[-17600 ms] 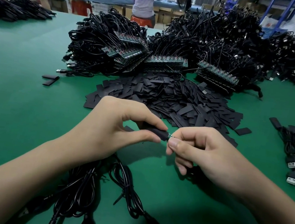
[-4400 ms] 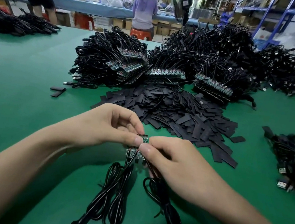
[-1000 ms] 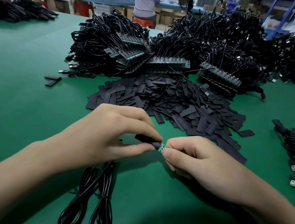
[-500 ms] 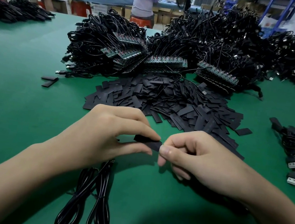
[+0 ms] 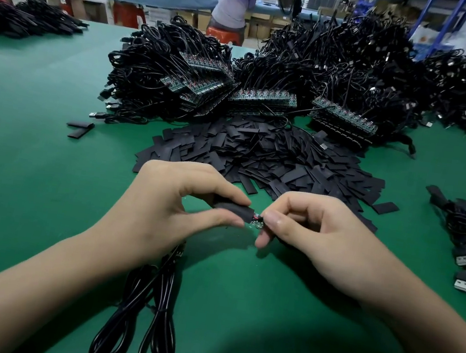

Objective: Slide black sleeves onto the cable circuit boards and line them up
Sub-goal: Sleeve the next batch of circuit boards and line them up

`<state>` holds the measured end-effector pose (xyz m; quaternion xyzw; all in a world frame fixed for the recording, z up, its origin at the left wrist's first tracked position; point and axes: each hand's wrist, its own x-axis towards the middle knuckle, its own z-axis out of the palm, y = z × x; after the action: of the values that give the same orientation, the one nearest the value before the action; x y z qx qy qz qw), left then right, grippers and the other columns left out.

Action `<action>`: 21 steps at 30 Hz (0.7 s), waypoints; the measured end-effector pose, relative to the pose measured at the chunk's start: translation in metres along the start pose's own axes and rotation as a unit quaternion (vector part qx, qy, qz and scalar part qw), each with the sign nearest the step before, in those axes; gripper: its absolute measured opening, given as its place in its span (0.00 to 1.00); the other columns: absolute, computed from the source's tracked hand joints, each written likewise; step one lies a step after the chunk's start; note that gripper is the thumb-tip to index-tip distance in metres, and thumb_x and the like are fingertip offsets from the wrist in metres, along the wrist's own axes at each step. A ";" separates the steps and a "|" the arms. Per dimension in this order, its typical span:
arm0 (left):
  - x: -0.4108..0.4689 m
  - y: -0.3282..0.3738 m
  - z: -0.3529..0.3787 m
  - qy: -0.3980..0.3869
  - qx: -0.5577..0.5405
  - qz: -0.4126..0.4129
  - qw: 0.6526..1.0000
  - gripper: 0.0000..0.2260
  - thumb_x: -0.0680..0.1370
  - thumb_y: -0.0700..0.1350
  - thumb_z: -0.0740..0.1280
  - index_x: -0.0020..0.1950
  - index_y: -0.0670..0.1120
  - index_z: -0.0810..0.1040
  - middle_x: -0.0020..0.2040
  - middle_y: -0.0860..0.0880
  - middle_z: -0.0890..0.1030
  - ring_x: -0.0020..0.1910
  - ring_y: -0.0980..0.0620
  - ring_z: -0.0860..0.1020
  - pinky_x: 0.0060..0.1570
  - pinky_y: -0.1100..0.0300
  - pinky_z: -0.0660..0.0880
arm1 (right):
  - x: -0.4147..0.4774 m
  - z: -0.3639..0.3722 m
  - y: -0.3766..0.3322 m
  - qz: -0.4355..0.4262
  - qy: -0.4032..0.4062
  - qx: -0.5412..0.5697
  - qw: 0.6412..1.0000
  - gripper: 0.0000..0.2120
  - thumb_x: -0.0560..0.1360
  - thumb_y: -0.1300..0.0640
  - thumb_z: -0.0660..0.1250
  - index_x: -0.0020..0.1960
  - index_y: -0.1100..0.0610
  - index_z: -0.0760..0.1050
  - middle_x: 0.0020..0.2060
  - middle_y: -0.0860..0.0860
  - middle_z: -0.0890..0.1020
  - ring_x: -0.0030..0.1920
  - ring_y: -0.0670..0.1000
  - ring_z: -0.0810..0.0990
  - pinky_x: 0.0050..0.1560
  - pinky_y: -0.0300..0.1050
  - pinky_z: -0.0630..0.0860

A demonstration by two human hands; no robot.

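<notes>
One head-worn wide-angle view looks forward and down over the green worktop (image 5: 16, 176), close above it, toward the far cable heap (image 5: 345, 72).

circuit board (image 5: 256, 221) | tip shows again between black sleeve (image 5: 230, 207) and right hand (image 5: 316, 233) | covered half a second ago
</notes>
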<state>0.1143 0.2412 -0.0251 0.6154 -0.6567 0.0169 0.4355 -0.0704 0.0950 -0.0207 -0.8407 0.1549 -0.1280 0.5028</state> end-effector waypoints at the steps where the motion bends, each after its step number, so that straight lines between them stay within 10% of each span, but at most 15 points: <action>1: -0.001 0.000 0.001 0.002 -0.004 -0.002 1.000 0.08 0.72 0.48 0.77 0.50 0.49 0.87 0.45 0.57 0.85 0.44 0.58 0.83 0.49 0.68 0.76 | 0.000 0.001 0.000 0.002 0.007 -0.009 1.000 0.12 0.83 0.53 0.65 0.42 0.52 0.81 0.39 0.46 0.87 0.34 0.37 0.76 0.40 0.30 0.68; 11: -0.003 -0.001 0.003 -0.032 -0.012 0.005 0.999 0.08 0.74 0.47 0.76 0.53 0.49 0.87 0.46 0.56 0.85 0.45 0.59 0.83 0.50 0.65 0.77 | 0.001 0.014 0.000 -0.005 0.058 -0.041 0.997 0.08 0.79 0.49 0.67 0.44 0.48 0.80 0.36 0.46 0.87 0.39 0.50 0.83 0.55 0.60 0.77; 21: -0.001 0.000 0.004 -0.009 -0.039 -0.029 0.999 0.08 0.73 0.47 0.76 0.51 0.49 0.87 0.45 0.57 0.86 0.46 0.57 0.84 0.50 0.65 0.78 | -0.001 0.016 -0.003 -0.002 0.113 -0.077 0.991 0.10 0.79 0.51 0.69 0.40 0.48 0.82 0.33 0.42 0.86 0.33 0.48 0.81 0.40 0.40 0.74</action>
<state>0.1120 0.2401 -0.0279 0.6167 -0.6429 -0.0269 0.4536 -0.0648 0.1098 -0.0259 -0.8573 0.2184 -0.2108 0.4158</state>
